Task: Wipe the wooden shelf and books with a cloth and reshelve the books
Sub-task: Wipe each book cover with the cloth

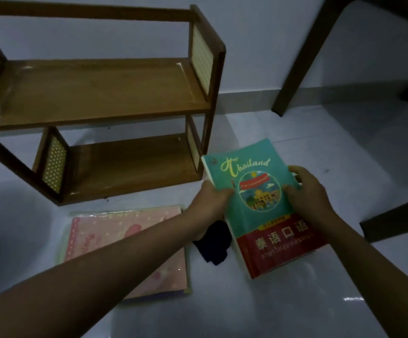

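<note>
Left hand [209, 203] grips the book [259, 206] at its left edge; right hand [305, 191] grips the right edge. Book cover-up above the floor [295, 301], long axis 11-to-5 o'clock, top toward 11. Cloth [214, 242] below left hand. Shelf [95, 93] at 10 o'clock.

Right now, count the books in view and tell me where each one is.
2. The teal Thailand book is held by both hands, beside the shelf's lower right corner. The pink book lies on the floor under the left forearm. Others may be hidden.
</note>
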A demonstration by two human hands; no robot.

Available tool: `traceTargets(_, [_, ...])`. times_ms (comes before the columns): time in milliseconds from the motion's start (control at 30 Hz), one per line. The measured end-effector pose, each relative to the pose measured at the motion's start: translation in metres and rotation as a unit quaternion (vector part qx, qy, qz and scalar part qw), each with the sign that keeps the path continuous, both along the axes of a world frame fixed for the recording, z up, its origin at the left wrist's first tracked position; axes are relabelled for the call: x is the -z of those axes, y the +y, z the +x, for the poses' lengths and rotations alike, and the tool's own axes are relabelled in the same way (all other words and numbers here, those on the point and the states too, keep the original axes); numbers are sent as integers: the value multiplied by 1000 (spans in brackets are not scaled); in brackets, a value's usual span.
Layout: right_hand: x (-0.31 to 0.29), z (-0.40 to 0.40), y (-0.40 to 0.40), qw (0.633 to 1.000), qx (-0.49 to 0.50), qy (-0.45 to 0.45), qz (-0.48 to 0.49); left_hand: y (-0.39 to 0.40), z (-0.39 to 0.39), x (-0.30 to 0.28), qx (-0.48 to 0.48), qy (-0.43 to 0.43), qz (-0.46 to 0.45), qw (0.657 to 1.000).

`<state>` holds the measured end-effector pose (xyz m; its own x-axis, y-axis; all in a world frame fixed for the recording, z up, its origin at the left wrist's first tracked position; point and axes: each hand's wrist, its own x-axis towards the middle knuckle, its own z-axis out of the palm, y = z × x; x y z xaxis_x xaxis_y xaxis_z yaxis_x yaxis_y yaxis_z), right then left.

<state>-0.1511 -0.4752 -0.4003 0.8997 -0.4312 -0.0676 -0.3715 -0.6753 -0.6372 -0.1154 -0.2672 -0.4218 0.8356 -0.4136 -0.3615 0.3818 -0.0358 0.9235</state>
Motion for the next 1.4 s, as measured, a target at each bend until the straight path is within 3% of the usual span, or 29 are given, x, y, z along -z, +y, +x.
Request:
traceTargets(133, [41, 9, -17, 996, -18, 72, -41, -25, 10, 44, 70, 18, 40, 997])
traceTargets(233, [65, 12, -23, 991, -14, 119, -58, -21, 13, 59, 141, -22, 83, 986])
traceTargets(300, [76, 11, -17, 981, -39, 112, -155, -9, 17, 57, 182, -95, 126, 971])
traceTargets(367, [80, 5, 6, 974, -112, 45, -190, 12, 20, 51, 191, -234, 202, 932])
traceTargets(433, [78, -7, 52, 962, -231, 35, -142, 51, 22, 46, 206, -343, 301, 866])
traceTargets(500, [89, -20, 92, 931, -328, 57, -150, 100, 22, 48, 270, -347, 395, 806])
traceTargets(600, [118, -28, 114, 874, -393, 84, -273, 172, 10, 54, 350, -317, 476, 742])
traceTargets(667, [128, -16, 120, 889, -362, 63, -274, 225, -5, 62, 366, -291, 520, 715])
traceTargets(733, [120, -2, 121, 938, -291, 29, -187, 265, -19, 72, 375, -265, 560, 689])
traceTargets(833, [105, 10, 147, 968, -232, -35, -91, 312, -40, 83, 364, -232, 563, 705])
traceTargets(1000, [123, -40, 231, 922, -316, 20, -224, 326, -48, 101, 315, -264, 511, 755])
traceTargets(1067, [136, -68, 266, 887, -375, -17, -267, 327, -49, 105, 296, -276, 496, 768])
traceTargets(1133, [143, -68, 287, 813, -514, -98, -254, 328, -50, 105, 289, -279, 493, 771])
traceTargets(1200, [134, -37, 295, 756, -594, -103, -257, 331, -50, 106, 279, -272, 488, 781])
traceTargets(1233, [130, -14, 294, 765, -574, -101, -273, 331, -49, 105, 276, -269, 487, 783])
traceTargets(1333, [124, 46, 283, 877, -393, 20, -276, 334, -50, 107, 268, -264, 478, 794])
traceTargets(1400, [116, 43, 296, 903, -328, 37, -273, 334, -52, 110, 259, -265, 471, 801])
